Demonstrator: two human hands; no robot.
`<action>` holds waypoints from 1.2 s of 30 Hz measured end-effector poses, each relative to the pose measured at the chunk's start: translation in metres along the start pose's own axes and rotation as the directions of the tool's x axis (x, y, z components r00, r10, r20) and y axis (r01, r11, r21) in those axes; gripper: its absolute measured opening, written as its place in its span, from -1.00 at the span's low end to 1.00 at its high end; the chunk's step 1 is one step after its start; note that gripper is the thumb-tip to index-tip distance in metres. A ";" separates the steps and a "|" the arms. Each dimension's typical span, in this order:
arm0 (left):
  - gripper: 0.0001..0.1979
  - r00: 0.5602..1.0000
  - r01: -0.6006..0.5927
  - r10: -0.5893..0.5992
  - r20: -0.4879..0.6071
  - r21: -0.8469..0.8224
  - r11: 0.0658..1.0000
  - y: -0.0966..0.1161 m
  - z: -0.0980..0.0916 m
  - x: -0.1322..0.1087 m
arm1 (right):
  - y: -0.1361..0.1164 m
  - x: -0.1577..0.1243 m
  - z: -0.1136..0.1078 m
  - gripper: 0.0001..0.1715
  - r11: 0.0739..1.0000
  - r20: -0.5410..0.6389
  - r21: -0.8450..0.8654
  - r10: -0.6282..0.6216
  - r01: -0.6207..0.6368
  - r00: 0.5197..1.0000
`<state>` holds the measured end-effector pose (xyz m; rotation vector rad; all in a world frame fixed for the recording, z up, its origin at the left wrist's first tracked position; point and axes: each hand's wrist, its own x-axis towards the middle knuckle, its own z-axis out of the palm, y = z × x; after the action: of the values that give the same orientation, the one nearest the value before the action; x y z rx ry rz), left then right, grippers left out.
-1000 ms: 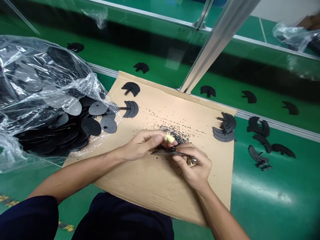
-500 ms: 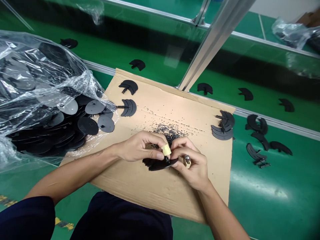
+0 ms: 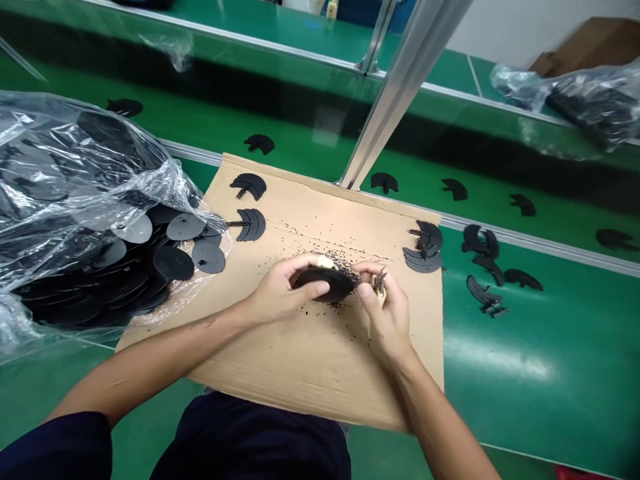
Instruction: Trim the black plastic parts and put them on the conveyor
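Note:
My left hand (image 3: 283, 293) grips a round black plastic disc (image 3: 339, 283) by its left edge, thumb on top and fingers beneath. A pale yellow wrap shows on one of its fingers behind the disc. In my right hand (image 3: 393, 323) sits a small pair of nippers (image 3: 380, 283), jaws pointing up and away, pale handles in the palm. The right fingertips are close to the disc's right edge; whether they touch it I cannot tell. Under and around the disc, many tiny black bits (image 3: 345, 257) are scattered on a cardboard sheet (image 3: 280, 363).
At left, a clear plastic bag (image 3: 150, 157) spills a pile of black discs (image 3: 173, 263). Fan-shaped black pieces (image 3: 251, 225) lie on the cardboard's left side, others (image 3: 424, 259) at its right. Curved pieces (image 3: 483, 290) lie on the green table (image 3: 530, 347). A metal post (image 3: 383, 113) rises behind.
The disc has turned so its broad face shows, now in my left hand. My right hand has drawn back from it, with the nippers tilted upward. The whole view has shifted somewhat.

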<state>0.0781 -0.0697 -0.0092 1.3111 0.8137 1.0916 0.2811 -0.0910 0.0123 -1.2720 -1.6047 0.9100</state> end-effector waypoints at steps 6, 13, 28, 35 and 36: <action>-0.68 0.994 0.059 -0.060 -0.094 -0.010 0.998 0.000 -0.012 0.009 | 0.023 -0.031 -0.029 -0.42 0.988 -0.062 -0.098 0.112 -0.118 0.992; -0.67 0.997 0.033 -0.032 -0.065 0.024 0.999 -0.008 -0.007 0.005 | 0.035 -0.062 -0.032 -0.42 0.889 -0.077 -0.437 -0.190 0.138 0.979; -0.74 0.994 -0.094 0.086 0.062 0.132 0.987 -0.002 -0.013 0.001 | 0.004 -0.010 -0.039 -0.80 0.786 0.039 -0.533 -0.349 0.315 0.936; -0.79 0.970 -0.243 0.232 0.077 0.186 0.952 -0.002 -0.020 0.005 | 0.005 0.021 -0.014 -0.78 0.726 0.225 -0.497 -0.422 0.476 0.878; -0.79 0.965 -0.260 0.249 0.079 0.188 0.947 -0.003 -0.020 0.006 | 0.009 0.020 -0.011 -0.76 0.730 0.221 -0.484 -0.431 0.482 0.875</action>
<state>0.0614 -0.0574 -0.0144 1.6414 0.7403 1.1943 0.2926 -0.0693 0.0119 -1.0958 -2.2148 0.2110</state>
